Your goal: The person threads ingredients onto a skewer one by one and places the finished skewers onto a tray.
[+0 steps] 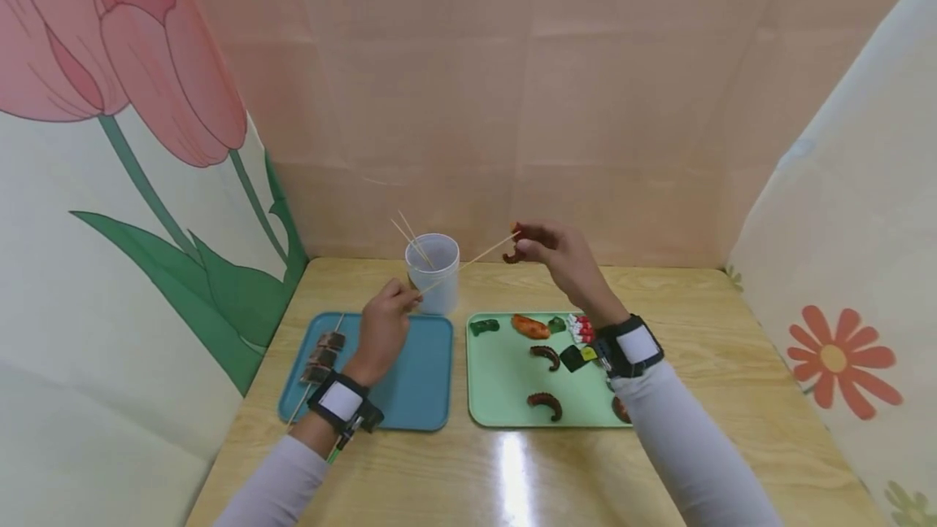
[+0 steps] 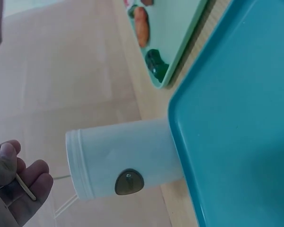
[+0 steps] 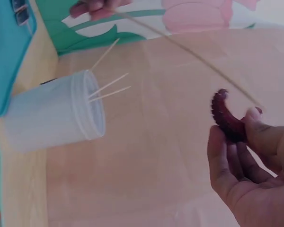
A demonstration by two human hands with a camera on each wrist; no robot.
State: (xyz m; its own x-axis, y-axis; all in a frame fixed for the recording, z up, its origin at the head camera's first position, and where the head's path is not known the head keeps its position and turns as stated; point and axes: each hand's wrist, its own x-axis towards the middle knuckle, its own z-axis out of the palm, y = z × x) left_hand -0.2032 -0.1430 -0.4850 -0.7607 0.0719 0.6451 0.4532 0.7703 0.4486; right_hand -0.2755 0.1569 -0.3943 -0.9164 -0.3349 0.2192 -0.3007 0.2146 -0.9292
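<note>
My left hand (image 1: 384,327) pinches a thin wooden skewer (image 1: 479,257) near its lower end, and the skewer slants up to the right. Between the thumb and fingers of my right hand (image 1: 571,263) is a dark red, curled octopus tentacle piece (image 3: 227,120) with a row of suckers. The skewer's far tip lies right at the tentacle piece and the right thumb; fingers hide part of the piece. Both hands are raised above the table. In the left wrist view, the skewer's blunt end (image 2: 29,193) pokes out past the left fingers.
A translucent cup (image 1: 442,287) with several skewers stands behind the trays. On the blue tray (image 1: 420,381) lies a loaded skewer (image 1: 323,358) of brown pieces. The green tray (image 1: 494,385) bears two curled tentacles (image 1: 545,403), an orange piece (image 1: 530,327), green pieces and red-white pieces (image 1: 581,328).
</note>
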